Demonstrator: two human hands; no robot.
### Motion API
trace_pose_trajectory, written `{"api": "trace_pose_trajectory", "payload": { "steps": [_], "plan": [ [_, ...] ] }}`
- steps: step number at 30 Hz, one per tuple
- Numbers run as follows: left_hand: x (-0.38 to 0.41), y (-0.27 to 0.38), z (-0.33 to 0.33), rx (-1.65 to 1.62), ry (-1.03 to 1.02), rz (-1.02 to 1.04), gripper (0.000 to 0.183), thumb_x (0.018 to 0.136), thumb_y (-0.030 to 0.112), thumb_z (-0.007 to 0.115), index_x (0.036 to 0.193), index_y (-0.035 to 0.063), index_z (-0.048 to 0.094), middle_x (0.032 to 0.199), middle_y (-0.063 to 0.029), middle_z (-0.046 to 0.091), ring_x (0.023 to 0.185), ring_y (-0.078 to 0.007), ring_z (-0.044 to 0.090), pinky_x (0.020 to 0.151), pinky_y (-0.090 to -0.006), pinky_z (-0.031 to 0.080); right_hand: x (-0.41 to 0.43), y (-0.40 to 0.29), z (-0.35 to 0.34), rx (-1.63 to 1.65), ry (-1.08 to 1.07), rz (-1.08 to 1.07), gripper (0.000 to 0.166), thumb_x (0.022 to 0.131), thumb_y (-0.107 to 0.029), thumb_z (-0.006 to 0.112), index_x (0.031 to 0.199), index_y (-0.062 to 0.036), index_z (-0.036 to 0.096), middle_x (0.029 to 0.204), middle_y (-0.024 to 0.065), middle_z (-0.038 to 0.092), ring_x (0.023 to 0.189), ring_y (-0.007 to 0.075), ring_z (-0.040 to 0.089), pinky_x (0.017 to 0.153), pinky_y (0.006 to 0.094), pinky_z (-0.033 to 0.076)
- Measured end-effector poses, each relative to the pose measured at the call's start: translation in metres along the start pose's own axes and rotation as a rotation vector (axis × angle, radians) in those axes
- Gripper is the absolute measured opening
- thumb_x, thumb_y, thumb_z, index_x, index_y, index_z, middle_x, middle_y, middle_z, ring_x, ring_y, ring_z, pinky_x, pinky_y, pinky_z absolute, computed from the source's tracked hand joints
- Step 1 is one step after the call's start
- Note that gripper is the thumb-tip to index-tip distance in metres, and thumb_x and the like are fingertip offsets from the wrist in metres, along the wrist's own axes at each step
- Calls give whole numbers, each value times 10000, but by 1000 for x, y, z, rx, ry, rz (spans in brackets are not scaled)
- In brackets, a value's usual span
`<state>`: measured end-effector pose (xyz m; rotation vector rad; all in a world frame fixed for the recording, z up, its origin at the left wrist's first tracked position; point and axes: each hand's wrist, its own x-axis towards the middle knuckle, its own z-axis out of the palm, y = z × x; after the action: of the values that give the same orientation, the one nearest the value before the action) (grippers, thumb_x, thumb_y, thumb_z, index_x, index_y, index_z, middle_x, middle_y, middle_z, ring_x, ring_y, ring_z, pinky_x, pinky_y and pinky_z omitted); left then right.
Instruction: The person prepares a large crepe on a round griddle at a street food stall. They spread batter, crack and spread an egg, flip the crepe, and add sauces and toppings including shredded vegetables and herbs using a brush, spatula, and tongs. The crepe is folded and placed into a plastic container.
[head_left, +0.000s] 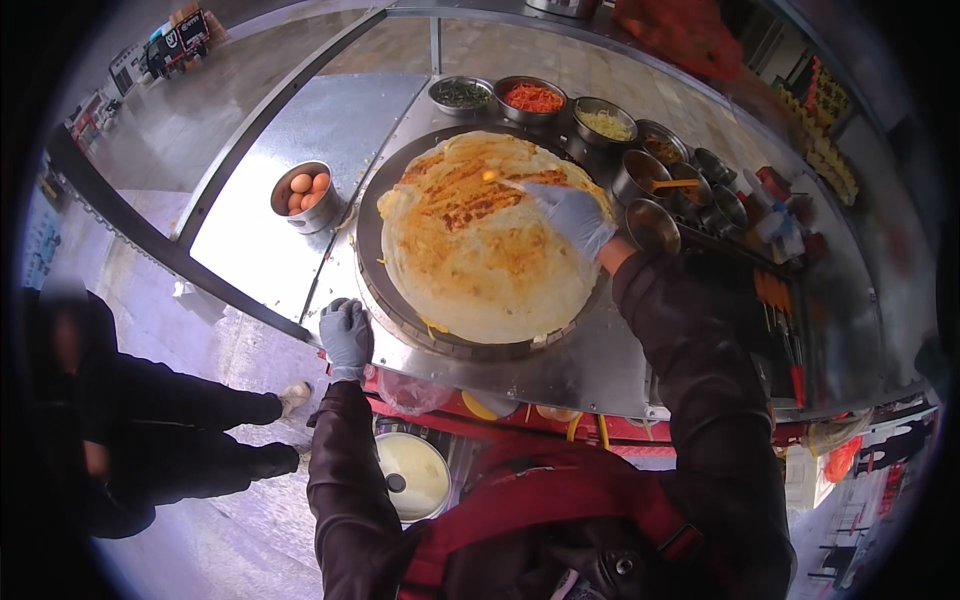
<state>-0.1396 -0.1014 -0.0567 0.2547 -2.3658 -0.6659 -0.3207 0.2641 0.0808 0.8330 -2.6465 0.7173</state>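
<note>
A large thin crepe (495, 255), browned and streaked with reddish sauce on its far half, lies on a round dark griddle (371, 217). Above its right side is my right hand (574, 217) in a translucent glove. It grips a slim, blurred tool (491, 176) whose orange tip is at the sauced area; the exact kind is unclear. My left hand (345, 337), in a grey glove, rests with curled fingers at the front left corner of the steel counter (480, 375). Nothing is visible in it, though its palm is hidden.
A steel pot of brown eggs (306, 199) stands left. Behind the griddle are bowls of chopped greens (461, 95), shredded carrot (531, 99) and pale shreds (604, 124). A sauce pot (641, 176) sits right. Red-handled tools (796, 382) lie farther right. A person (165, 420) stands left.
</note>
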Motion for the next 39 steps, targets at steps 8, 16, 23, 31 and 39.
{"api": "trace_pose_trajectory", "payload": {
  "steps": [8, 16, 23, 31, 39],
  "plan": [
    [-3, -7, 4, 28, -26, -9, 157, 834, 151, 572, 858, 23, 661, 874, -139, 628, 847, -314, 558, 765, -393, 441, -25, -39, 9, -162, -24, -330, 339, 905, -247, 484, 1232, -205, 561, 803, 67, 649, 657, 258, 622, 570, 351, 493],
    [-1, -4, 3, 3, -16, -29, 158, 814, 151, 568, 841, 32, 668, 865, -144, 635, 844, -325, 563, 761, -406, 443, -19, 23, -11, -425, 72, -158, 373, 875, -218, 502, 1245, -226, 551, 696, 84, 596, 610, 276, 597, 525, 399, 466],
    [5, 3, 4, 2, -24, -2, 158, 810, 145, 573, 848, 27, 671, 876, -150, 637, 845, -326, 563, 757, -409, 444, -4, 104, -25, -321, 58, 162, 246, 868, -204, 493, 1037, -189, 671, 825, 114, 665, 725, 304, 640, 627, 406, 500],
    [2, -2, 5, 4, -14, -10, 155, 811, 137, 576, 858, 24, 672, 857, -145, 637, 836, -319, 564, 754, -401, 447, 20, 83, -42, 91, -9, 101, 277, 863, -204, 483, 1049, -109, 665, 977, 118, 665, 883, 297, 628, 771, 364, 495],
    [-13, -17, -6, -532, 32, -271, 178, 877, 112, 588, 1018, 6, 607, 1077, -142, 561, 961, -275, 556, 863, -362, 444, 23, 46, -43, -123, 36, 281, 268, 885, -248, 528, 1075, -118, 666, 923, 128, 678, 816, 251, 649, 729, 299, 484]
  ]
}}
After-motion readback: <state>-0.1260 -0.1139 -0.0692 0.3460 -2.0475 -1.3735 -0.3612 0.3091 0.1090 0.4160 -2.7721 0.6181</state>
